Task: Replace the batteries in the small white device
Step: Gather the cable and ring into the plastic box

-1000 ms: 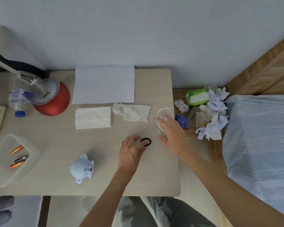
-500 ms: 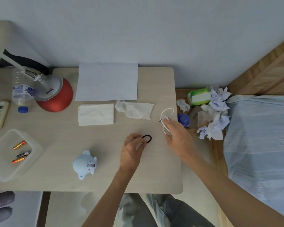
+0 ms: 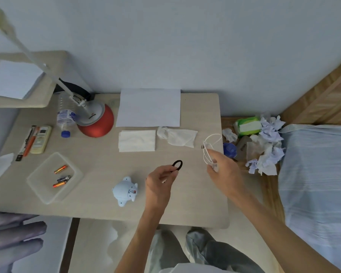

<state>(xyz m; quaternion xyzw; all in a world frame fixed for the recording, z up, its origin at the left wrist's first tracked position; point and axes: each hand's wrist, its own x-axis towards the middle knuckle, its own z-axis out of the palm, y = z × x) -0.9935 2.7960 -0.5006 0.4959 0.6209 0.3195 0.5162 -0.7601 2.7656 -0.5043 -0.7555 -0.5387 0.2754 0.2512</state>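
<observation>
Right of the device (image 3: 125, 191), our left hand (image 3: 159, 186) now pinches the band (image 3: 181, 163) and our right hand (image 3: 224, 174) has lifted the cable (image 3: 204, 152): still clearing.

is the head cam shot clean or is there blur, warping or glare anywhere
Head view: soft, even light, only faint shadows, no glare on the table; wide-angle bending bows the table edges; the lamp arm at top left is smeared and out of focus; the batteries in the clear tray are sharp enough to count, their labels too small to read.
</observation>
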